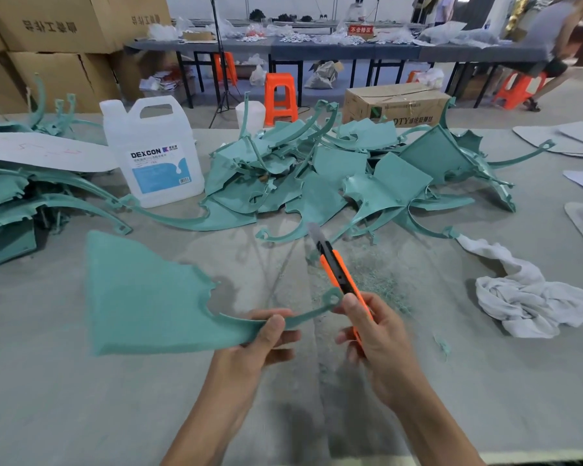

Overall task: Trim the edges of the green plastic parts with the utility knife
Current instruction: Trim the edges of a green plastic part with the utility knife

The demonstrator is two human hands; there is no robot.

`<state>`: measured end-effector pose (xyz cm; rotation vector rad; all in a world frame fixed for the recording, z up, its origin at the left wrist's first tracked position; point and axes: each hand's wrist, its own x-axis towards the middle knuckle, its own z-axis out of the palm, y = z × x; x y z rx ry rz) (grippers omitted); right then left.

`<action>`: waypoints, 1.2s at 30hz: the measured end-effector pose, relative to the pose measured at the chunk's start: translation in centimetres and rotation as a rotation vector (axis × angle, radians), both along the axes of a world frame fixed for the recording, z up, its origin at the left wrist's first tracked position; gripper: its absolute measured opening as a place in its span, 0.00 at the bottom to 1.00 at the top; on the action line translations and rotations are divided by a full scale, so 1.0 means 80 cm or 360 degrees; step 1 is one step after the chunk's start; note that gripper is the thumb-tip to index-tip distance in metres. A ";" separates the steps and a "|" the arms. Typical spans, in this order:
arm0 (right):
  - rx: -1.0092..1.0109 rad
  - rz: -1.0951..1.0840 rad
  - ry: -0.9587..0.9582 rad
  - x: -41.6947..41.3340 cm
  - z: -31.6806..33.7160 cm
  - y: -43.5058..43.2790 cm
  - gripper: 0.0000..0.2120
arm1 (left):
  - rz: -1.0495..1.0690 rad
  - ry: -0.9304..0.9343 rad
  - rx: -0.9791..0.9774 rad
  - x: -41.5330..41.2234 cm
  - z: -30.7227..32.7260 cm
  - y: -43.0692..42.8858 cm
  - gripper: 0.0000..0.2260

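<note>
Head view: trimming 1 green part [142,297], held over the table [81,398].
Left hand [266,334] pinches its thin arm, right hand [374,334] grips the utility knife [337,267], blade out; I'd shave shallow, away from fingers.

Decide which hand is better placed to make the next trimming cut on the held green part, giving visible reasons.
The right hand: it grips the utility knife, blade extended, beside the curved tip of the green part. The left hand only holds that part.

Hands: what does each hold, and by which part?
Left hand pinches the green part at its thin arm; right hand grips the knife by the handle.
</note>
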<state>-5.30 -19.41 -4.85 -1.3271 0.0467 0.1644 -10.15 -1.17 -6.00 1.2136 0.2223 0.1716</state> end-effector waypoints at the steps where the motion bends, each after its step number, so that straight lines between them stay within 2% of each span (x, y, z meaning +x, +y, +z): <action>1: 0.0085 0.0023 0.0017 -0.002 0.004 0.003 0.20 | -0.0037 0.0019 -0.0025 -0.001 0.002 -0.008 0.08; 5: 0.0418 -0.0007 0.0110 -0.001 0.014 -0.004 0.18 | -0.0187 0.0083 0.0029 -0.004 0.004 -0.011 0.15; 9: 0.0566 -0.0091 0.0127 0.003 0.016 -0.032 0.13 | -0.0362 0.0202 0.0328 -0.016 -0.007 0.015 0.34; 11: 0.0584 -0.0148 0.0152 0.008 0.018 -0.051 0.13 | -0.0243 0.0233 0.0336 -0.028 -0.015 0.036 0.37; 14: 0.0531 -0.0184 0.0182 0.017 0.026 -0.080 0.10 | 0.0308 0.0228 0.0399 -0.036 -0.021 0.068 0.29; 16: 0.0483 -0.0144 0.0207 0.020 0.030 -0.096 0.06 | 0.0573 0.0142 0.0688 -0.032 -0.011 0.085 0.34; 19: 0.0461 -0.0026 0.0262 0.023 0.038 -0.110 0.06 | 0.0445 0.0012 0.1301 -0.026 0.010 0.104 0.49; 20: 0.0448 0.0007 0.0279 0.023 0.040 -0.112 0.10 | 0.0353 -0.0066 0.1501 -0.028 0.020 0.108 0.49; 21: 0.0428 0.0027 0.0301 0.023 0.042 -0.112 0.12 | 0.0235 -0.0189 0.1629 -0.030 0.029 0.108 0.44; 23: 0.0414 0.0027 0.0333 0.025 0.045 -0.109 0.10 | -0.0070 -0.0357 0.1586 -0.036 0.051 0.100 0.22; 24: 0.0425 -0.0006 0.0339 0.026 0.046 -0.106 0.08 | -0.0241 -0.0336 0.1474 -0.042 0.062 0.092 0.17; 26: 0.0441 -0.0126 0.0357 0.031 0.049 -0.100 0.11 | -0.0385 -0.0238 0.1367 -0.052 0.069 0.084 0.20; 28: 0.0388 -0.0259 0.0359 0.034 0.048 -0.100 0.16 | -0.0168 -0.0212 0.1423 -0.055 0.074 0.083 0.22; 30: 0.0215 -0.0356 0.0327 0.033 0.043 -0.106 0.16 | 0.0074 -0.0223 0.1247 -0.052 0.078 0.088 0.16; 31: 0.0133 -0.0374 0.0297 0.030 0.041 -0.107 0.14 | 0.0093 -0.0245 0.1218 -0.047 0.081 0.089 0.16; 33: 0.0010 -0.0341 0.0214 0.021 0.037 -0.106 0.11 | 0.0031 -0.0258 0.1326 -0.032 0.077 0.088 0.17; 36: -0.0152 -0.0188 0.0089 0.006 0.038 -0.095 0.06 | -0.0082 -0.0209 0.1556 -0.005 0.065 0.073 0.12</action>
